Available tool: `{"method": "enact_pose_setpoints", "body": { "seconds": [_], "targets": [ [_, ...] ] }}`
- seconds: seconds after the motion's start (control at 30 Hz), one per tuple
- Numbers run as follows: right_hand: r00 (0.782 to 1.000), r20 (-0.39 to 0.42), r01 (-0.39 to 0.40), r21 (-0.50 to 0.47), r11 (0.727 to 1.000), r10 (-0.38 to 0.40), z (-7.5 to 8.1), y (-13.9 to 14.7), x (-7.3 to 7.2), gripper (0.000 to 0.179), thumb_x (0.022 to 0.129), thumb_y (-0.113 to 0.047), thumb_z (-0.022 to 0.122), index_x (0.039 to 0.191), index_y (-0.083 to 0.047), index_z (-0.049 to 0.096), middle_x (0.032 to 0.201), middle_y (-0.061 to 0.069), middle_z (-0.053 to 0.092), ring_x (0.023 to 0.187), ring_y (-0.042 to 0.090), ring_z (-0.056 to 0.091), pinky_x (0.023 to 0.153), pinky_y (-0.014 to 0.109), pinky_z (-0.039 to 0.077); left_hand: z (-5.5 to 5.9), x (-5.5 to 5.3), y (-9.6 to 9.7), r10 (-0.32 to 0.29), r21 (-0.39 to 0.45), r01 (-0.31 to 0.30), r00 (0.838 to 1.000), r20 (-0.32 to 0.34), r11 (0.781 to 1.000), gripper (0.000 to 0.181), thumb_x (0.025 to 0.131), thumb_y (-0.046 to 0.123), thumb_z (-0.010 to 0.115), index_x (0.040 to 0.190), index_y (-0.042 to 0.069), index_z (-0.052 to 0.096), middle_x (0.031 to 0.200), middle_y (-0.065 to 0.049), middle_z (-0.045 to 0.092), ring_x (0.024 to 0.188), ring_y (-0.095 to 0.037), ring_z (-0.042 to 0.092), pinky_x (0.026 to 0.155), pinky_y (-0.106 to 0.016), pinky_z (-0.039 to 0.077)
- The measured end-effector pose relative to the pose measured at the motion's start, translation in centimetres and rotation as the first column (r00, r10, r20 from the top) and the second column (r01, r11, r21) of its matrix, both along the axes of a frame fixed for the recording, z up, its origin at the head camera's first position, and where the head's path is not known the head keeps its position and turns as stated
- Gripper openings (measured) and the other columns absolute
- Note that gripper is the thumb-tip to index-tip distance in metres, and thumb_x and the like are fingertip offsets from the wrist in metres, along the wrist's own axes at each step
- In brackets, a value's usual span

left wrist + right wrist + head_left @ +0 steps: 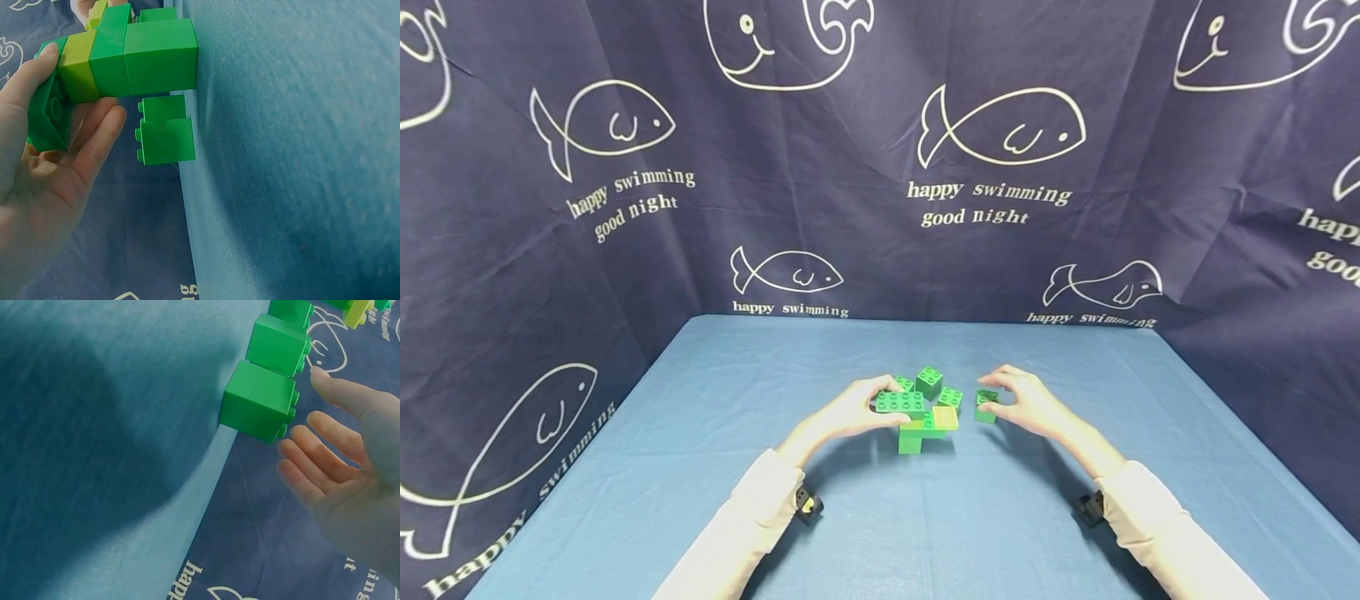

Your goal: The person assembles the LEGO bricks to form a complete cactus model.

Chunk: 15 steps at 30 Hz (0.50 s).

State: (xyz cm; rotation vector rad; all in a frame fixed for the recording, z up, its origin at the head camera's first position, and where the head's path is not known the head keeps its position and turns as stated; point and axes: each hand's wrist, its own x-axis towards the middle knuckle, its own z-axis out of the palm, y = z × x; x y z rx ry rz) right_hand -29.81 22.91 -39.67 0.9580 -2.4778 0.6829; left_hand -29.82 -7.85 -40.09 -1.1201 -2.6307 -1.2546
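Observation:
In the head view my left hand (856, 410) grips a long green toy brick (898, 403), thumb on the near side and fingers on the far side. This brick tops a stepped stack, with a yellow-green brick (79, 65) beneath it and a green foot brick (910, 444) at the bottom. A yellow brick (946, 418) is on the stack's right end. My right hand (1028, 407) is held around a separate green brick (984, 411). In the right wrist view its fingers are loosely spread, with a gap between the thumb and that brick's studs.
Behind the stack are several loose green bricks (928, 382), including one (951, 397) just right of the stack. Everything stands on a blue cloth-covered table (925, 533). Dark fabric (880, 208) printed with fish hangs behind it and along both sides.

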Motion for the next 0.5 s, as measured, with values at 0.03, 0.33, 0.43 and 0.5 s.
{"method": "enact_pose_setpoints", "body": {
  "seconds": [0.03,0.33,0.43,0.5],
  "targets": [
    [1.0,0.0,0.002,0.003,1.0,-0.002,-0.05,0.04,-0.04,0.034,0.073,-0.012,0.078,0.103,0.001,0.067,0.097,0.011,0.065,0.089,0.028,0.064,0.08,0.044,0.052,-0.01,-0.02,0.01,0.0,0.001,0.0,1.0,0.0,1.0,0.029,0.079,0.029,0.075,0.101,0.016,0.061,0.097,0.005,0.065,0.088,-0.006,0.056,0.083,-0.024,0.047],
    [0.996,0.077,0.04,0.034,0.999,-0.042,-0.35,0.18,0.05,0.036,0.075,-0.014,0.077,0.106,0.002,0.066,0.101,0.013,0.064,0.092,0.03,0.062,0.083,0.046,0.051,-0.14,-0.08,0.01,-0.001,-0.006,0.001,1.0,-0.008,1.0,0.028,0.08,0.03,0.075,0.1,0.017,0.06,0.096,0.006,0.064,0.087,-0.006,0.055,0.082,-0.022,0.047],
    [0.996,0.083,0.041,0.047,0.998,-0.045,-0.5,0.21,0.07,0.038,0.075,-0.013,0.077,0.106,0.004,0.065,0.1,0.013,0.064,0.091,0.03,0.062,0.082,0.046,0.051,-0.16,-0.1,0.02,-0.003,0.002,0.003,1.0,-0.005,1.0,0.028,0.079,0.03,0.075,0.1,0.017,0.06,0.095,0.006,0.064,0.086,-0.006,0.055,0.081,-0.022,0.047],
    [0.996,0.082,0.041,0.057,0.998,-0.046,-0.61,0.27,0.04,0.038,0.075,-0.013,0.077,0.107,0.004,0.065,0.099,0.013,0.064,0.09,0.03,0.062,0.081,0.046,0.051,-0.18,-0.15,0.02,-0.002,0.005,0.002,1.0,-0.003,1.0,0.029,0.079,0.03,0.075,0.1,0.017,0.06,0.095,0.006,0.064,0.086,-0.006,0.055,0.081,-0.023,0.047]
  ]
}}
